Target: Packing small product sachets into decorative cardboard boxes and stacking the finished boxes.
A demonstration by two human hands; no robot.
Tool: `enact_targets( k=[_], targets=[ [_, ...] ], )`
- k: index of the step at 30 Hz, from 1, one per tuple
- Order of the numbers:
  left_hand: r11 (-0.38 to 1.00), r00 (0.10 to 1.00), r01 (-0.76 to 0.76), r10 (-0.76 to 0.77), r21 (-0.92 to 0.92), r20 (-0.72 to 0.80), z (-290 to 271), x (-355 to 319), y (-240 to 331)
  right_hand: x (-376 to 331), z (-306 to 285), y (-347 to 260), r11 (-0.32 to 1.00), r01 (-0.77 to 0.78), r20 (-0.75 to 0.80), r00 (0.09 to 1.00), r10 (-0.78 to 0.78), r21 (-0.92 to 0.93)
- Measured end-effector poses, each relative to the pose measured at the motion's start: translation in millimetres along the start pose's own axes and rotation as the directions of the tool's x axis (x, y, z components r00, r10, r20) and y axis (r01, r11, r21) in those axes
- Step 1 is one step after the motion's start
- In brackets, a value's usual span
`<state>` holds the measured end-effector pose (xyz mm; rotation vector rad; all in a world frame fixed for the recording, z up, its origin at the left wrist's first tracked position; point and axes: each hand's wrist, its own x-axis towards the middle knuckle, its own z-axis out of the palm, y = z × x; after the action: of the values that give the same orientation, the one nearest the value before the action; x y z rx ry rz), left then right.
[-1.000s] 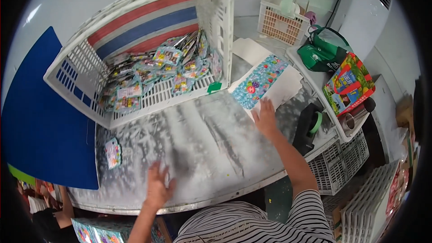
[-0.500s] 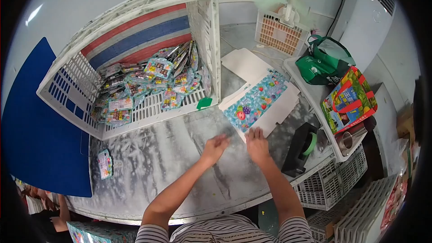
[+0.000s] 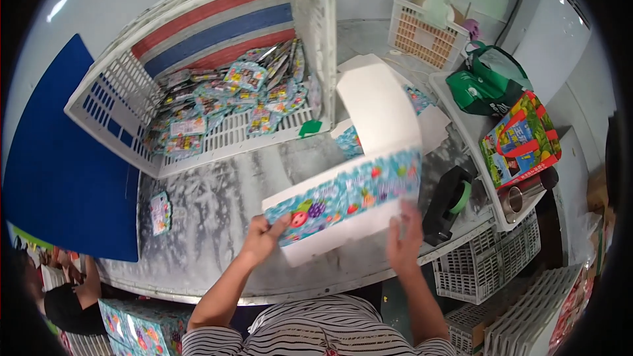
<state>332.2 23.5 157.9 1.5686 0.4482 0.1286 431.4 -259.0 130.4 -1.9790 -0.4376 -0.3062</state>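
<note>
The left hand (image 3: pixel 262 236) has its grip clenched on the left end of a long, teal, fruit-printed cardboard sheet (image 3: pixel 349 196), bent over the mottled grey bench (image 3: pixel 211 231) (its blank white part curls up behind). The right hand (image 3: pixel 405 240) is at the lower right edge; blurred, its grip I cannot tell.
</note>
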Motion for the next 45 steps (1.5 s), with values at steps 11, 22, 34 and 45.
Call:
enact_targets(
  k=[11,22,34,45],
  targets=[
    [0.958,0.984,-0.037,0.085,0.284,-0.156,-94.5,-104.3,6.5,14.2,32.6,-28.3,0.719,-0.42,0.211,0.906,0.366,0.554],
    [0.921,0.807,-0.371,0.258,-0.116,-0.531,-84.0,-99.7,-22.8,-0.9,69.6,-63.5,0.704,-0.268,0.1,0.957,0.271,0.658],
    [0.917,0.991,0.015,-0.065,-0.399,-0.113,-55.4,-106.7,-18.5,-41.9,143.1,-161.5,0.867,-0.269,0.627,0.777,-0.063,0.42],
    [0.588,0.955,-0.092,-0.177,-0.804,-0.239,-120.6,-121.5,-70.4,-56.3,124.6,-55.6,0.894,-0.323,0.364,0.909,0.203,0.31]
  ],
)
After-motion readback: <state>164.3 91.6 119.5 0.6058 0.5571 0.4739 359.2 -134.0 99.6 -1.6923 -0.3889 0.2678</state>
